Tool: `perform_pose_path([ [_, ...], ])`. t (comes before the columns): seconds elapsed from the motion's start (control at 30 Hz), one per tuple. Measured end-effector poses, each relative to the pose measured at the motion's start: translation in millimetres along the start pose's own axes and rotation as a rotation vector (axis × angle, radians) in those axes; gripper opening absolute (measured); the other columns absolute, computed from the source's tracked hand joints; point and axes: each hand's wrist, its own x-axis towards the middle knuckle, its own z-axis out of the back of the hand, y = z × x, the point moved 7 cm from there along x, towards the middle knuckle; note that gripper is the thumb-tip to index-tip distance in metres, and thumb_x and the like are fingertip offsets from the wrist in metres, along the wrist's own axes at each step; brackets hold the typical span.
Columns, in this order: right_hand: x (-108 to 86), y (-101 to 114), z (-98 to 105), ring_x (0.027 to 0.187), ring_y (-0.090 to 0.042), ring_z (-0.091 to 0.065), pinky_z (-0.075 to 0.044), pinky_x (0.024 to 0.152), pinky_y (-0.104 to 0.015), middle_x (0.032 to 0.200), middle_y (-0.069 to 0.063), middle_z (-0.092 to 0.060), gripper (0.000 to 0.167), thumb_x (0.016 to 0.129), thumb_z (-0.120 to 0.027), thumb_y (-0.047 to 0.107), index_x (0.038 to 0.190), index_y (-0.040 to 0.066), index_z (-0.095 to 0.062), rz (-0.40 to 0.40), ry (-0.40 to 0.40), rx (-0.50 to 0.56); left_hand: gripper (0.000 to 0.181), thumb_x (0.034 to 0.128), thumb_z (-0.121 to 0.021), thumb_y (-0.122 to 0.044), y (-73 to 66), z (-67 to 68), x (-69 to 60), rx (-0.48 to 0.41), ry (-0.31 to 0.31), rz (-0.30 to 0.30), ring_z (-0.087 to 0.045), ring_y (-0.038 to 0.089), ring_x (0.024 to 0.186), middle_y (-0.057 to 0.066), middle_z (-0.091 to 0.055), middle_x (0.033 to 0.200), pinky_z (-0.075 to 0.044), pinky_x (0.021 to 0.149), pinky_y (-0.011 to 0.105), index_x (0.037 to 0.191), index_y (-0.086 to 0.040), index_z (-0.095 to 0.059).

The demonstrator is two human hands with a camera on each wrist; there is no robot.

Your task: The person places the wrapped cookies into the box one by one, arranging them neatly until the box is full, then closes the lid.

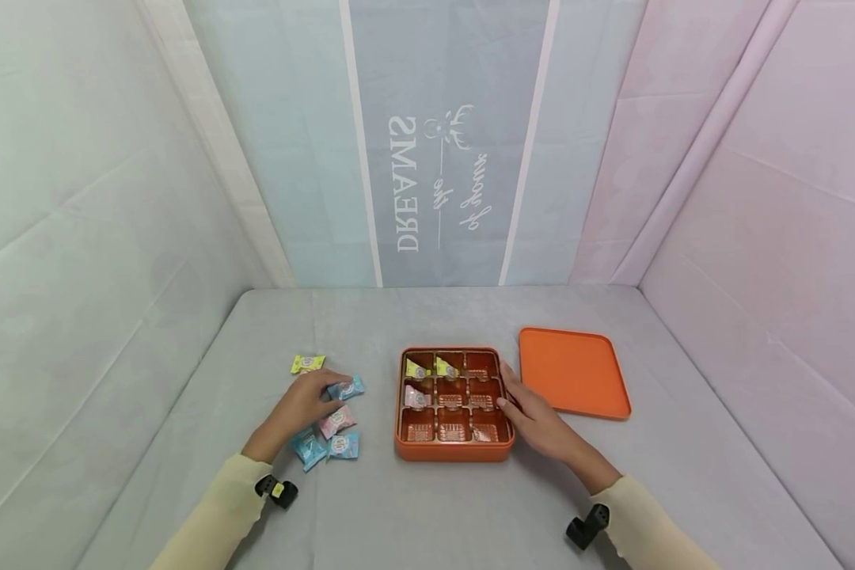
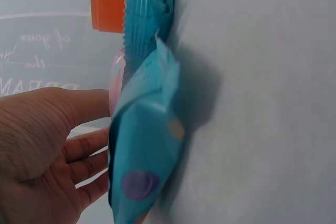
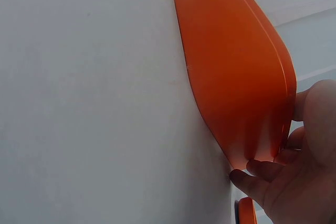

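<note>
My left hand pinches a blue-wrapped candy between thumb and forefinger at the left of the table; its fingertips are hidden in the left wrist view. Close by lie a pink candy, a teal candy and a light-blue candy. My right hand holds the right side of an orange box, thumb at the rim and fingers along the outer wall. Inside the divided tray sit two yellow candies in the back row and a pink candy in the middle-left compartment.
An orange lid lies flat right of the box, behind my right hand. A yellow candy lies beyond my left hand. Grey cloth covers the table, and fabric walls stand at the back and both sides.
</note>
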Motion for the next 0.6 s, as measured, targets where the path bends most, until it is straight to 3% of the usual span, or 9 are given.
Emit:
perform_pose_path([
  [0.23,-0.1,-0.7,-0.2,0.154,-0.030,-0.013,-0.022,0.119,-0.056,0.168,-0.013,-0.012,0.066,0.109,-0.048,0.018,0.162,0.006,-0.011,0.001,0.001,-0.001,0.042,0.0821,-0.082,0.000,-1.7,-3.2,4.6,0.025,0.006,0.014,-0.067,0.024,0.103,0.010,-0.073,0.116,-0.055,0.083,0.043,0.123,-0.003,-0.072],
  [0.6,-0.1,-0.2,0.6,0.154,-0.034,-0.014,-0.022,0.119,-0.057,0.168,-0.014,-0.012,0.066,0.109,-0.048,0.020,0.162,0.005,-0.012,0.000,0.004,-0.009,0.040,0.0795,-0.085,-0.001,-3.0,-2.4,7.5,0.046,-0.013,0.051,-0.068,0.030,0.106,0.012,-0.073,0.114,-0.056,0.088,0.047,0.118,-0.002,-0.074],
])
